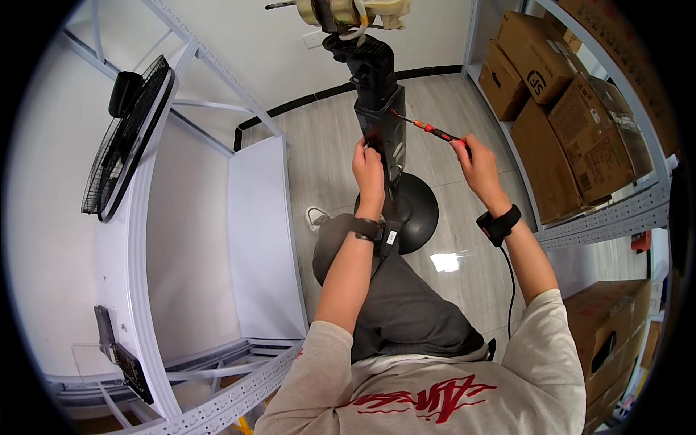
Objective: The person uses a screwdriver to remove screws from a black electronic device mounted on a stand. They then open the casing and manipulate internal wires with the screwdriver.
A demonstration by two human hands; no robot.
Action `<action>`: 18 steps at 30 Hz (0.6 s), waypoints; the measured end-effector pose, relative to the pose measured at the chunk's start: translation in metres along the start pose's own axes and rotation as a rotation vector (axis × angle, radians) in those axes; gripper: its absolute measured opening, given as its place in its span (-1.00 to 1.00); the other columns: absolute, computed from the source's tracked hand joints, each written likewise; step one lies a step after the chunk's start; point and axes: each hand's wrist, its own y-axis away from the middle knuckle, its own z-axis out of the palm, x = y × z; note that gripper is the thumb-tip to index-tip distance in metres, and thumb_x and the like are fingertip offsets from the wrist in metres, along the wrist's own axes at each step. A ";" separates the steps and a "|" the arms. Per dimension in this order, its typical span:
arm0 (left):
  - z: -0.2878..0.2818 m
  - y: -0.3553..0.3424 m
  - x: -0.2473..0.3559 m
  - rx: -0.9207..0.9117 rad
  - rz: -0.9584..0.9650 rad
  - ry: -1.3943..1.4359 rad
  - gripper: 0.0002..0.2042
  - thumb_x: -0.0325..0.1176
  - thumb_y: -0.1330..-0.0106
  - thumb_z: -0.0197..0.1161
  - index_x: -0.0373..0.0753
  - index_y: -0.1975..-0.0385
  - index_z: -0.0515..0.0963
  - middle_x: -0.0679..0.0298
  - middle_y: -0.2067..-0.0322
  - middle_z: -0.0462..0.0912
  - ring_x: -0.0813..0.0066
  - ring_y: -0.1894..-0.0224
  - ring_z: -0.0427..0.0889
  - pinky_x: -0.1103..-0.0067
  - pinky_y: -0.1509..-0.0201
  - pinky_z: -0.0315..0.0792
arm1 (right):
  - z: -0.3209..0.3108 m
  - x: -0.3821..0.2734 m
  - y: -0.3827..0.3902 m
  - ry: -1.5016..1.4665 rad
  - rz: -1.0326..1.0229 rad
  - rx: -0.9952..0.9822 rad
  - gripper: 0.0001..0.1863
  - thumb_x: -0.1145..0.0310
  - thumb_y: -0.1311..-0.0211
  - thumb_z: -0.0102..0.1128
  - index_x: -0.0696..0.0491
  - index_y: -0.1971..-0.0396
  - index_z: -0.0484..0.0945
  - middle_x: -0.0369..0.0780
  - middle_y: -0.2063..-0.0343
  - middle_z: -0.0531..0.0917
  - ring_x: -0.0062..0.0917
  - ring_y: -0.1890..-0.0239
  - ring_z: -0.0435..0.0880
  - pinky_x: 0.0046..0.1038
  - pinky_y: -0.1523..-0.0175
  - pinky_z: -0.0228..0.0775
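Observation:
In front of me stands a pedestal fan without its grille, its black column and control housing (pixel 394 133) upright on a round black base (pixel 422 217). The bare motor (pixel 328 14) sits at the top, partly cut off by the upper edge. My right hand (pixel 478 167) is closed around the red and black handle of a screwdriver (pixel 436 132), whose tip meets the housing's upper right side. Against the housing's lower left side rests my left hand (pixel 369 174), fingers curled onto it. Whether it grips a separate dark part there is hard to make out.
On the left, a white shelf rack (pixel 138 275) carries a black fan grille (pixel 123 148) and a small dark device (pixel 132 371). Cardboard boxes (pixel 547 156) fill the right rack, and another box (pixel 609 319) stands lower. A black cable (pixel 512 283) hangs from my right wrist band.

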 end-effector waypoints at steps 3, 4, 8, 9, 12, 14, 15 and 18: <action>0.003 0.000 0.001 -0.029 -0.003 0.044 -0.68 -0.39 -0.33 -0.11 -0.28 -0.04 0.41 0.53 0.58 0.30 0.85 0.62 0.18 0.80 0.62 0.03 | -0.002 0.016 -0.004 -0.081 0.087 -0.106 -0.56 -0.01 -0.34 -0.03 0.11 0.45 0.51 -0.28 0.77 0.38 -0.57 0.72 0.31 -0.47 0.58 0.09; 0.002 -0.001 0.000 -0.024 0.003 0.036 -0.68 -0.39 -0.33 -0.11 -0.28 -0.04 0.41 0.53 0.58 0.30 0.85 0.62 0.18 0.80 0.62 0.03 | -0.003 0.013 -0.007 -0.127 0.141 -0.172 -0.54 -0.02 -0.35 -0.05 0.10 0.45 0.51 -0.31 0.78 0.36 -0.60 0.73 0.28 -0.49 0.60 0.06; -0.002 -0.002 -0.003 -0.006 0.016 0.012 -0.67 -0.39 -0.33 -0.11 -0.28 -0.04 0.41 0.52 0.57 0.30 0.85 0.62 0.18 0.80 0.62 0.04 | -0.026 -0.003 -0.021 -0.583 0.619 -0.629 -0.50 -0.10 -0.37 -0.13 0.06 0.49 0.47 -0.49 0.77 0.19 -0.78 0.74 0.06 -0.63 0.63 -0.16; -0.003 -0.002 -0.003 -0.001 0.015 0.007 -0.67 -0.39 -0.33 -0.11 -0.28 -0.04 0.41 0.52 0.57 0.31 0.85 0.62 0.18 0.80 0.62 0.04 | -0.029 -0.005 -0.023 -0.643 0.643 -0.689 -0.49 -0.11 -0.38 -0.15 0.04 0.49 0.46 -0.50 0.77 0.17 -0.80 0.74 0.02 -0.64 0.64 -0.21; 0.002 -0.002 -0.002 -0.007 0.003 0.017 -0.67 -0.39 -0.33 -0.11 -0.28 -0.05 0.41 0.52 0.57 0.31 0.85 0.62 0.19 0.80 0.62 0.05 | -0.027 0.006 -0.025 -0.630 0.587 -0.655 -0.51 -0.08 -0.37 -0.11 0.06 0.48 0.46 -0.47 0.76 0.20 -0.76 0.74 0.07 -0.61 0.63 -0.15; 0.002 -0.003 -0.003 -0.009 0.008 0.002 -0.67 -0.38 -0.33 -0.11 -0.28 -0.05 0.41 0.52 0.57 0.32 0.85 0.62 0.19 0.80 0.63 0.05 | -0.020 0.008 -0.022 -0.376 0.347 -0.479 -0.55 -0.03 -0.35 -0.04 0.09 0.48 0.46 -0.37 0.76 0.29 -0.64 0.73 0.18 -0.53 0.61 -0.03; 0.002 -0.003 -0.003 -0.010 0.010 -0.006 -0.67 -0.38 -0.33 -0.11 -0.28 -0.05 0.42 0.52 0.57 0.32 0.85 0.62 0.19 0.80 0.63 0.05 | -0.016 0.008 -0.015 -0.158 0.147 -0.337 -0.56 -0.01 -0.34 -0.01 0.10 0.48 0.46 -0.28 0.75 0.35 -0.54 0.72 0.26 -0.46 0.59 0.05; -0.001 -0.003 -0.005 0.007 0.024 -0.003 -0.67 -0.38 -0.33 -0.11 -0.27 -0.05 0.42 0.52 0.57 0.31 0.84 0.63 0.18 0.80 0.63 0.05 | -0.011 -0.003 -0.007 0.081 -0.070 -0.129 -0.61 0.05 -0.28 0.08 0.12 0.48 0.47 -0.11 0.68 0.46 -0.30 0.66 0.39 -0.32 0.52 0.18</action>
